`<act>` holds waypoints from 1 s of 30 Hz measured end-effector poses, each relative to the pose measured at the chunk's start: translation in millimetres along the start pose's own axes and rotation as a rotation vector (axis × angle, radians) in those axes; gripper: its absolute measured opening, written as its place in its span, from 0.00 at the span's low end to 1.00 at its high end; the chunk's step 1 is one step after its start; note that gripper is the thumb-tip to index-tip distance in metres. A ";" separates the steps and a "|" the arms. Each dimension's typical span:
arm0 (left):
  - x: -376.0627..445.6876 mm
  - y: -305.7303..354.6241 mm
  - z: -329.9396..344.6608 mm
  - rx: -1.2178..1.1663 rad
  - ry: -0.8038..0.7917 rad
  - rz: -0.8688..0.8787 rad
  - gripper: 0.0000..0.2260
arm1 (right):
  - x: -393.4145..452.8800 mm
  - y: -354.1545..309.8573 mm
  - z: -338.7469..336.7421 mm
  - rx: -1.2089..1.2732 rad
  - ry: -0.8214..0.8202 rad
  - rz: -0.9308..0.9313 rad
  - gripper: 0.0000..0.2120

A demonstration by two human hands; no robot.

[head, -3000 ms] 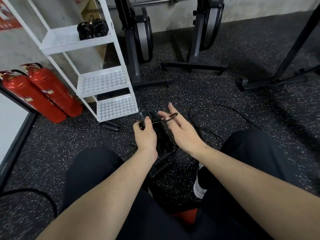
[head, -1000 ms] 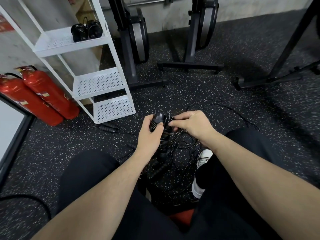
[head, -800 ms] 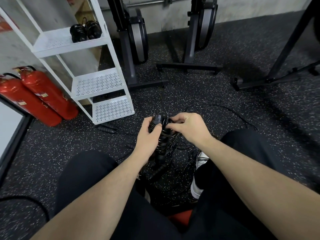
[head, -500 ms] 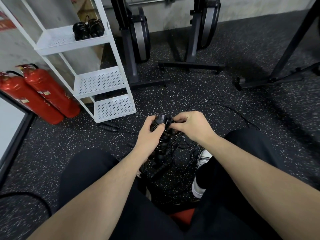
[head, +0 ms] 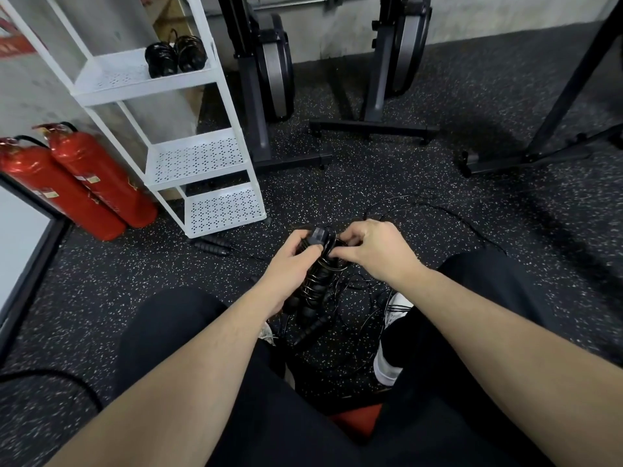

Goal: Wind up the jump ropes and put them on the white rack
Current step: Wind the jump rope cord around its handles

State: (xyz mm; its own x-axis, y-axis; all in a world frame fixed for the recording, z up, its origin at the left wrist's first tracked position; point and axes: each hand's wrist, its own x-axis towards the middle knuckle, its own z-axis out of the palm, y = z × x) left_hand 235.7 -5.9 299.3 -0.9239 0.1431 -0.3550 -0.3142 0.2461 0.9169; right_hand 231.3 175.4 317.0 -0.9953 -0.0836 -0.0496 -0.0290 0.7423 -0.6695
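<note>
My left hand (head: 292,264) grips the black handles of a jump rope (head: 318,274), with thin cord coiled round them. My right hand (head: 367,246) pinches the cord at the top of the handles. Loose black cord (head: 414,210) trails over the floor to the right and between my feet. Another rope's handles (head: 214,246) lie on the floor by the foot of the white rack (head: 202,160). Two wound ropes (head: 175,57) sit on the rack's upper shelf.
Two red fire extinguishers (head: 84,183) lean left of the rack. Black machine bases (head: 371,128) stand behind, and a dark frame leg (head: 526,160) at the right. My knees and a white shoe (head: 387,365) sit below the hands. A black cable (head: 50,379) curves at lower left.
Three seconds ago my right hand was open beside the handles with a loop of cord; it has since closed on the cord at the handles' top. Little changed in the last second.
</note>
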 end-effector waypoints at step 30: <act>6.7 -10.3 0.5 0.182 -0.063 -0.040 0.09 | -3.2 10.2 5.6 0.532 -0.131 0.364 0.14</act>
State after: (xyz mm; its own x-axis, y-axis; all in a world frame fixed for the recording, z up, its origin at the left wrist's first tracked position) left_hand 232.9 -6.9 287.3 -0.8940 0.1883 -0.4065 -0.3002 0.4217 0.8556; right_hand 234.7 179.5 306.2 -0.9124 0.0059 -0.4092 0.3906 0.3107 -0.8665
